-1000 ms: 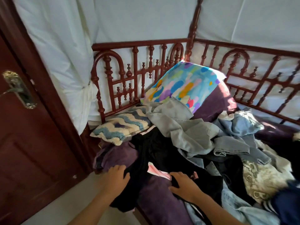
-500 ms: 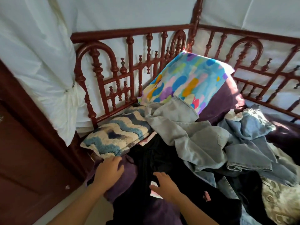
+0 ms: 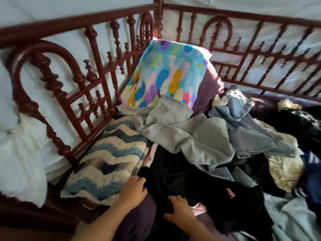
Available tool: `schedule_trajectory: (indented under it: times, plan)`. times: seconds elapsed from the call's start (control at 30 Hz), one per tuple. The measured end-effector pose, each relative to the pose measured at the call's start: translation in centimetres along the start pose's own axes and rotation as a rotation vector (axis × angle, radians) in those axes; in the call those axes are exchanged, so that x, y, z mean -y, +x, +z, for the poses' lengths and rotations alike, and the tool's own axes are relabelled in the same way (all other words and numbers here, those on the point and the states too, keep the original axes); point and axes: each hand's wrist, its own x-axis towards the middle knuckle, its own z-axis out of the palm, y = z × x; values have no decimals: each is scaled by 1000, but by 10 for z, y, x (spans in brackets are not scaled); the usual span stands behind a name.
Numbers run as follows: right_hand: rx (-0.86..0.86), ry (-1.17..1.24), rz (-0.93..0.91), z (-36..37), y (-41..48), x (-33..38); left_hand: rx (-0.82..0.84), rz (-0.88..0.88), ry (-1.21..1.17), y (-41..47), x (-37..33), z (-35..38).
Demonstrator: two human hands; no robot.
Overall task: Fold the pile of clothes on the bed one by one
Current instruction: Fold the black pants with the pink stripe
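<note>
A heap of clothes covers the bed: a black garment (image 3: pixel 194 181) at the front, a pale grey denim piece (image 3: pixel 187 134) over it, blue jeans (image 3: pixel 243 129) and a cream patterned cloth (image 3: pixel 284 169) to the right. My left hand (image 3: pixel 133 190) rests at the black garment's left edge, its fingertips on the cloth. My right hand (image 3: pixel 180 211) lies flat on the black garment's near part with fingers spread. Neither hand visibly grips the fabric.
A chevron blue-and-cream cushion (image 3: pixel 107 164) lies left of the pile against the dark red wooden bed rail (image 3: pixel 73 94). A bright multicoloured pillow (image 3: pixel 166 73) leans in the corner. The purple bedsheet (image 3: pixel 139 216) shows at the front edge.
The view has moved closer to the bed and to the right; the door has left the frame. Both hands have slid forward over the black garment, towards the cushion.
</note>
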Motion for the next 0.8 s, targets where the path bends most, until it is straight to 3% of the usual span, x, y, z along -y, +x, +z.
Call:
schedule_trajectory:
  times: [0.3, 0.5, 0.67, 0.8]
  plan:
    - [3, -77, 121, 42, -6, 34, 90, 242, 125, -8, 31, 29]
    - [-65, -202, 219, 48, 11, 41, 58, 391, 137, -32, 45, 27]
    - [-178, -210, 287, 35, 15, 22, 125, 345, 13, -26, 51, 31]
    - [-290, -68, 318, -1, 12, 25, 110, 268, -42, -19, 37, 25]
